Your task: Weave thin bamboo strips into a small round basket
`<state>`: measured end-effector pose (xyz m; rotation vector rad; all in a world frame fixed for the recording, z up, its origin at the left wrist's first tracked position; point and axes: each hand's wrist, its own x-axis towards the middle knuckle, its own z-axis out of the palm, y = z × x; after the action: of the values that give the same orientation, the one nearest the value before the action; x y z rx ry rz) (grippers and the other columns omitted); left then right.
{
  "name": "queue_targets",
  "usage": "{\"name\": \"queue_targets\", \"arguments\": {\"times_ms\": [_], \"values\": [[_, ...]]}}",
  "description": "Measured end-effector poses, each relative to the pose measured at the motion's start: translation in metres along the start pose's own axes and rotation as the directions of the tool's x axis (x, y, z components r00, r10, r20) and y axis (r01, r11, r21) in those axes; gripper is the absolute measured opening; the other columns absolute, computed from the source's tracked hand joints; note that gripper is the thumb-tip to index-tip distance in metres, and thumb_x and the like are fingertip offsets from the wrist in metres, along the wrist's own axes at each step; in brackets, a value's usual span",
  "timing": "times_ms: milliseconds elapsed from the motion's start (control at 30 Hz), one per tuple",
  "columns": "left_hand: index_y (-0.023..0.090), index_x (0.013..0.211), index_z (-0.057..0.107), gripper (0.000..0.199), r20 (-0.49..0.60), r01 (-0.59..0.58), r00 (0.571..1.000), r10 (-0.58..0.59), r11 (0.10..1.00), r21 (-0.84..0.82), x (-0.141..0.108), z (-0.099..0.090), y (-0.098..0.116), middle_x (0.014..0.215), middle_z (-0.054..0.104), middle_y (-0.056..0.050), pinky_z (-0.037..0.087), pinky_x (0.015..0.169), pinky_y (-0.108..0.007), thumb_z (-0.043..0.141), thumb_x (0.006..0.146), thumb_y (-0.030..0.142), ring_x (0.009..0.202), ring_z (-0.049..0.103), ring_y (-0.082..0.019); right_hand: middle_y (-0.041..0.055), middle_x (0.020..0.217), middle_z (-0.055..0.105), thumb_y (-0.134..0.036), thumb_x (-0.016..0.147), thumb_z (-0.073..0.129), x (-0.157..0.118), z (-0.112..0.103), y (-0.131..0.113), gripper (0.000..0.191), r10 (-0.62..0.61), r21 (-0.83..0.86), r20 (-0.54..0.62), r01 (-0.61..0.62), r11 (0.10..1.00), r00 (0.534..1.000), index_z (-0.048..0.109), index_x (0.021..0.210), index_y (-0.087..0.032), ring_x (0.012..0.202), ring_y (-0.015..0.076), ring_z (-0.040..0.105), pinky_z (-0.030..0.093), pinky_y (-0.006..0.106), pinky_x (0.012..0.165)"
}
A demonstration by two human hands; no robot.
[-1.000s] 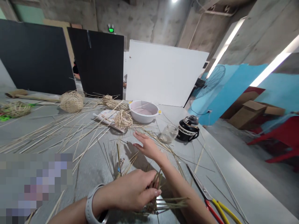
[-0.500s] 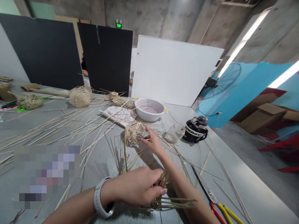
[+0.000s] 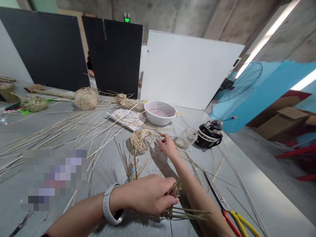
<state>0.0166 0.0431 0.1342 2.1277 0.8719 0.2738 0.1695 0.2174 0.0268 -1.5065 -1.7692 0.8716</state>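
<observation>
In the lower middle, my left hand (image 3: 154,194), with a grey-banded watch (image 3: 108,204) on the wrist, is closed around a bundle of greenish bamboo strips (image 3: 189,214). The strips' ends stick out to the right, and the part under the palm is hidden. My right hand (image 3: 168,146) reaches past it, farther out over the table, fingers a little bent and apart, with nothing visible in them. Just left of those fingers, not touching them, sits a small woven bamboo ball (image 3: 140,141), with long strips running from it toward me.
Scissors (image 3: 222,200) with red and yellow handles lie at the lower right. A glass jar (image 3: 187,138) and a black jug (image 3: 208,133) stand beyond my right hand. Behind are a white basin (image 3: 160,113), a folded cloth (image 3: 127,118) and a larger woven ball (image 3: 86,98). Loose strips cover the left side.
My right hand has come away from the small woven ball, moving a little to the right. My left hand keeps its hold on the strips. The whole view has shifted slightly.
</observation>
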Motion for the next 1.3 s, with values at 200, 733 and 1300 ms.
{"name": "queue_targets", "arguments": {"times_ms": [200,733,1300], "values": [[0.019,0.091,0.054,0.016,0.026,0.018,0.999,-0.019,1.000,0.024,0.001,0.002,0.001,0.081,0.064,-0.004,0.033,0.060,-0.028,0.049,0.094,0.035,0.073,0.056,-0.017,-0.0018,0.075,0.064,-0.038,0.084,0.061,0.001,0.027,0.007,0.052,0.002,0.166,0.093,-0.017,0.986,0.996,0.055,0.130,-0.015,0.044,0.0094,0.053,0.044,0.024,0.049],[0.020,0.089,0.052,0.014,0.026,0.012,1.000,-0.011,1.000,-0.009,-0.002,-0.001,0.006,0.080,0.061,-0.003,0.033,0.059,-0.028,0.051,0.093,0.033,0.072,0.054,-0.016,-0.0025,0.047,0.057,-0.049,0.075,0.068,0.002,-0.007,-0.010,0.036,0.149,0.336,-0.015,-0.136,0.932,0.989,0.050,0.063,-0.020,0.039,0.0098,0.054,0.034,0.019,0.038],[0.020,0.092,0.053,0.016,0.028,-0.002,1.000,0.002,1.000,-0.003,0.000,0.002,0.004,0.081,0.063,-0.004,0.032,0.059,-0.028,0.050,0.092,0.036,0.072,0.056,-0.017,0.0068,0.092,0.077,-0.028,0.085,0.066,0.025,0.000,-0.054,0.014,0.142,0.506,0.193,-0.222,0.834,0.971,0.061,0.092,-0.018,0.073,0.0146,0.075,0.055,0.018,0.055]]}}
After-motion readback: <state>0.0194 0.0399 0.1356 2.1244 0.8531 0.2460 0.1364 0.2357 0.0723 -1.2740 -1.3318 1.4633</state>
